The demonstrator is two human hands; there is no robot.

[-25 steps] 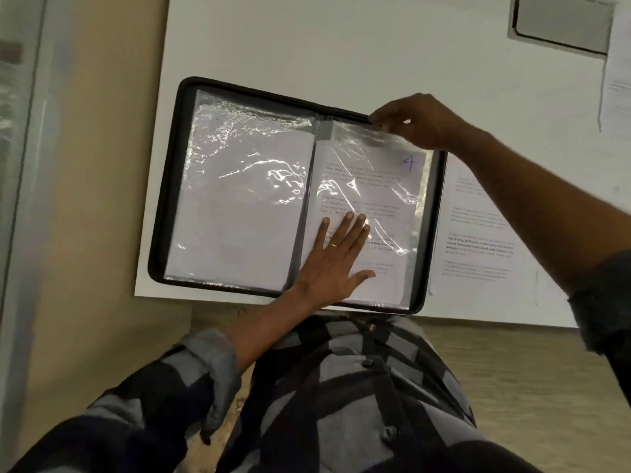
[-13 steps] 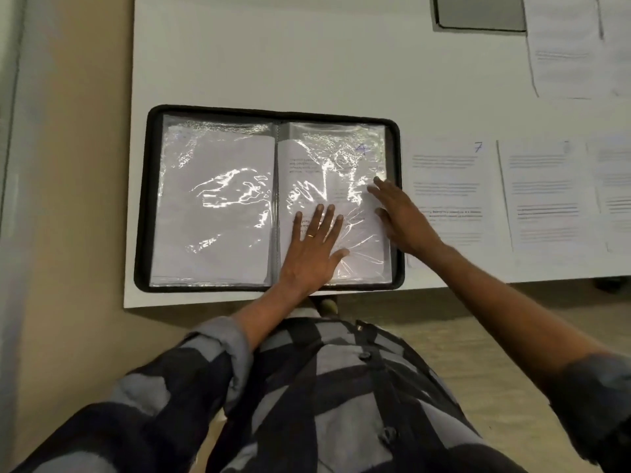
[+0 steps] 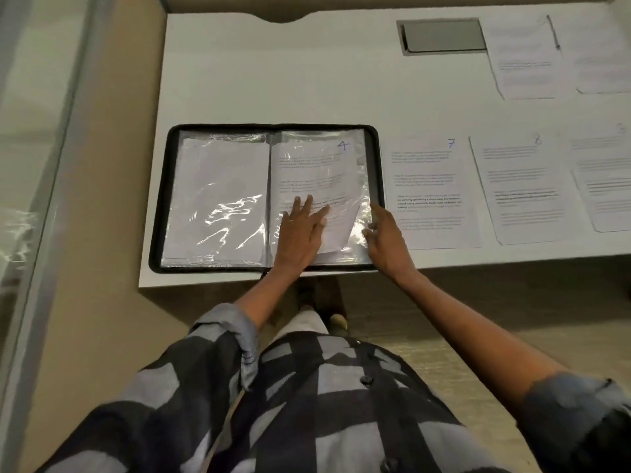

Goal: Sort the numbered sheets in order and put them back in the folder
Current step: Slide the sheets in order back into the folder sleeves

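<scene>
A black zip folder (image 3: 160,199) lies open on the white table, with clear plastic sleeves on both sides. The right sleeve holds the sheet marked 4 (image 3: 317,172), sitting slightly askew. My left hand (image 3: 300,230) presses flat on that sleeve with straight fingers. My right hand (image 3: 384,238) rests at the folder's lower right edge, fingers extended against the sleeve's side. To the right lie the sheet marked 7 (image 3: 430,192) and the sheet marked 8 (image 3: 522,186), with a further sheet (image 3: 604,179) beyond them.
Two more printed sheets (image 3: 526,59) lie at the table's far right, with a pen (image 3: 553,32) on them. A grey cable hatch (image 3: 444,35) is set in the tabletop. A glass partition (image 3: 37,131) stands at the left. The table's near edge (image 3: 205,279) runs just below the folder.
My right hand went from the sleeve's top edge down to its lower right side. My left hand stayed pressed on the sleeve. The camera tilted, bringing more of the table into view.
</scene>
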